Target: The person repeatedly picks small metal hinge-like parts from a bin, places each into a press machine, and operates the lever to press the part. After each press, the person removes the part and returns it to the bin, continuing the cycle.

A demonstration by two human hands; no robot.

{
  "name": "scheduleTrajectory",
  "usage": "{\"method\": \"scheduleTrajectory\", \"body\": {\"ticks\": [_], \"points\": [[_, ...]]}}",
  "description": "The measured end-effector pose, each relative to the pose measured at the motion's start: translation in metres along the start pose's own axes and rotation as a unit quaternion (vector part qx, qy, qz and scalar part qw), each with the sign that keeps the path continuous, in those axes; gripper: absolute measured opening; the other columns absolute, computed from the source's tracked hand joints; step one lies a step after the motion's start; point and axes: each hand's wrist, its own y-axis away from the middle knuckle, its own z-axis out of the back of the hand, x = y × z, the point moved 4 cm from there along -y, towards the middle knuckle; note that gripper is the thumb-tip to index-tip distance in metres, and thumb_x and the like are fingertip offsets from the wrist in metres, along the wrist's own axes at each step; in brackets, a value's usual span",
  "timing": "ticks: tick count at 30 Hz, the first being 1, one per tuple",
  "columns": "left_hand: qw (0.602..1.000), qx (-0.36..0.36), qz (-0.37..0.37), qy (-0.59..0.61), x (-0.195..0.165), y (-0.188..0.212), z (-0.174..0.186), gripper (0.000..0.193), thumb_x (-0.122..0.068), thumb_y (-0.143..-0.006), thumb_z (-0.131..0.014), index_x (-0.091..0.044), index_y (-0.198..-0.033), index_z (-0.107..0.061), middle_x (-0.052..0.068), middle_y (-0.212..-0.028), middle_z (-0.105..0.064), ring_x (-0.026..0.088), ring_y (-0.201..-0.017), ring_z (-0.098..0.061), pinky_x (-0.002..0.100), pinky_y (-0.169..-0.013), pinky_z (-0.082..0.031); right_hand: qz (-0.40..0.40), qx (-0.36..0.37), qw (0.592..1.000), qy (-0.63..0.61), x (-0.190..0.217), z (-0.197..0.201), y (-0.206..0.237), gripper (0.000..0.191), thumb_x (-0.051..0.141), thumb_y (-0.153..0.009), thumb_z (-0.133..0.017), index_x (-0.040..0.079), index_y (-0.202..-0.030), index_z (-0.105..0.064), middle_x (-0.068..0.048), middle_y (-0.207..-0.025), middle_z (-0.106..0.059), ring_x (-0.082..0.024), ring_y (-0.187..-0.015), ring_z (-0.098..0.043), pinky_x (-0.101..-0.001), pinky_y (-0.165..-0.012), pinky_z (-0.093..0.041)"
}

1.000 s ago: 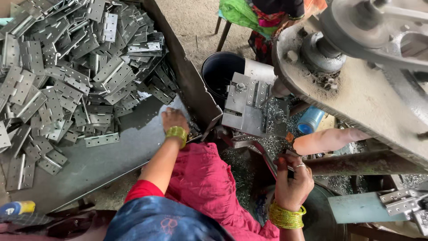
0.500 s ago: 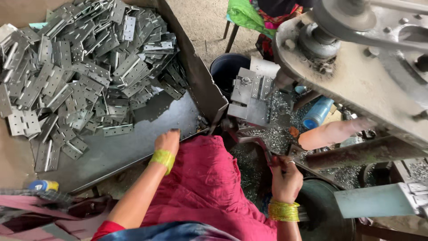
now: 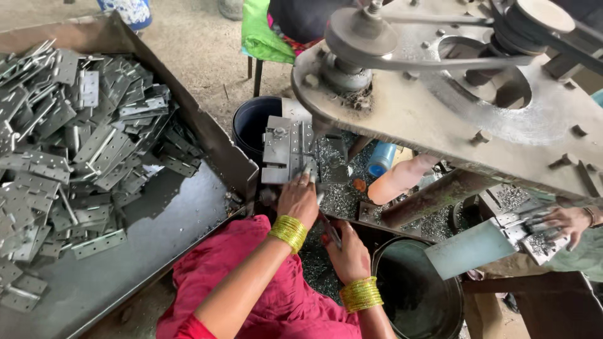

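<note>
My left hand (image 3: 298,199), with yellow bangles at the wrist, rests its fingers on a grey metal hinge plate at the fixture block (image 3: 284,149) of the machine. My right hand (image 3: 348,251), also with yellow bangles, is lower and closed around a thin dark tool or lever (image 3: 328,227) that points up toward the fixture. A big heap of grey metal hinges (image 3: 75,144) fills the tray (image 3: 151,251) on my left. Metal shavings cover the machine bed (image 3: 342,194).
A large grey machine plate with pulley and belt (image 3: 440,81) overhangs the bed. A dark bucket (image 3: 251,122) stands behind the fixture, another pail (image 3: 418,295) at lower right. Another person's hand (image 3: 568,220) works at the right edge. A blue-capped bottle (image 3: 389,172) lies on the bed.
My left hand has left the tray's edge and moved right to the fixture block. The right hand stays low by the machine, gripping the tool.
</note>
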Motion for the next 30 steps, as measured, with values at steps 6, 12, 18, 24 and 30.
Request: {"method": "scheduleTrajectory", "body": {"ticks": [6,12,18,24,30], "points": [[0.98,0.126,0.021,-0.152,0.009,-0.031,0.006,0.024,-0.019,-0.093,-0.06,-0.007,-0.097,-0.081,0.015,-0.131,-0.065,0.03,-0.131,-0.047,0.042,-0.101,-0.033,-0.158,0.181,0.967,-0.08,-0.009,-0.007,-0.017,0.055,0.035,-0.085,-0.07,0.015,-0.133,-0.053,-0.018,-0.086,-0.075,-0.032,-0.061,-0.074,-0.0442,-0.058,-0.058],[0.976,0.103,0.03,-0.189,0.011,-0.04,0.002,0.025,-0.022,-0.087,-0.061,-0.008,-0.094,-0.081,0.014,-0.132,-0.064,0.03,-0.131,-0.044,0.044,-0.105,-0.029,-0.181,0.148,0.972,0.015,-0.077,-0.057,0.006,0.058,0.036,-0.086,-0.07,0.013,-0.135,-0.052,-0.023,-0.089,-0.074,-0.038,-0.074,-0.072,-0.0482,-0.065,-0.057],[0.99,-0.002,0.035,-0.14,0.022,-0.026,0.002,0.043,-0.029,-0.083,-0.06,-0.003,-0.112,-0.077,0.016,-0.142,-0.056,0.032,-0.135,-0.041,0.052,-0.108,-0.026,-0.213,0.129,0.967,0.049,-0.123,-0.117,0.048,0.053,0.038,-0.086,-0.072,0.013,-0.13,-0.058,-0.025,-0.1,-0.073,-0.046,-0.098,-0.068,-0.0531,-0.082,-0.054],[0.979,0.155,0.054,-0.119,0.031,-0.049,-0.034,0.035,-0.018,-0.098,-0.054,-0.006,-0.124,-0.071,0.016,-0.162,-0.045,0.03,-0.152,-0.033,0.049,-0.117,-0.023,-0.109,0.109,0.985,0.077,-0.124,-0.086,0.012,0.044,0.039,-0.087,-0.068,0.01,-0.119,-0.06,-0.023,-0.098,-0.074,-0.044,-0.095,-0.07,-0.0532,-0.078,-0.055],[0.996,-0.012,0.061,-0.065,0.029,-0.038,-0.031,0.042,-0.02,-0.09,-0.054,-0.001,-0.121,-0.074,0.017,-0.154,-0.044,0.034,-0.149,-0.025,0.057,-0.118,-0.012,-0.202,0.124,0.971,0.014,-0.114,-0.104,0.044,0.043,0.033,-0.085,-0.067,0.011,-0.122,-0.062,-0.025,-0.096,-0.074,-0.046,-0.096,-0.069,-0.0539,-0.08,-0.053]]}}
